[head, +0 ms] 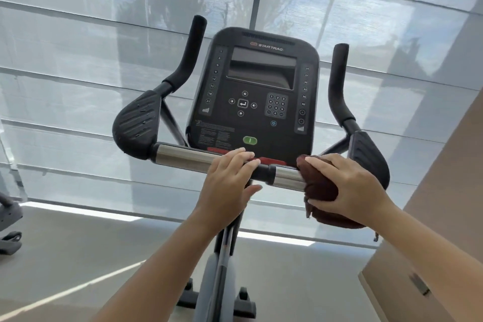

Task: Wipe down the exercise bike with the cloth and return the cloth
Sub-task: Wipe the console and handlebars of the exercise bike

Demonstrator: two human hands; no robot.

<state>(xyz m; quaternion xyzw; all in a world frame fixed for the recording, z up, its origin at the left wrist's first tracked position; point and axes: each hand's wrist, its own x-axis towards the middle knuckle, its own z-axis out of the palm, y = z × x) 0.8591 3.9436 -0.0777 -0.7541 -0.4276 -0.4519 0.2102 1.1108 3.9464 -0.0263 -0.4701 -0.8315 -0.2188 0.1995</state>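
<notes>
The left hand (230, 178) grips the crossbar (183, 156) of the exercise bike (222, 277) near its middle. Its fingers curl over the top of the black centre sleeve and the thumb hooks underneath. Just to the right of it, with a short stretch of bare chrome between them, the right hand (347, 185) clamps the dark brown cloth (316, 183) around the bar. The fingers press over the top of the cloth and the thumb pinches it from below. The cloth is bunched round the bar's right end, and a loose fold hangs down under the right palm.

Directly beyond both hands, the black console (261, 91) rises with a dark screen, a keypad and a green button (249, 140) just above the left fingertips. To the left of the left hand, past the long chrome stretch, sits a ribbed black elbow pad (138, 123), and an upright grip (188, 55) climbs behind it. A matching pad (366, 154) lies just beyond the right hand, partly hidden by it, with its own upright grip (338, 81) above.

Below the hands, the bike's grey frame drops to the floor (78, 269). Pale window blinds (78, 86) fill the background. Far left of the left hand, part of another machine (10, 217) shows at the edge, and a beige wall (444, 191) stands to the right of the right forearm.
</notes>
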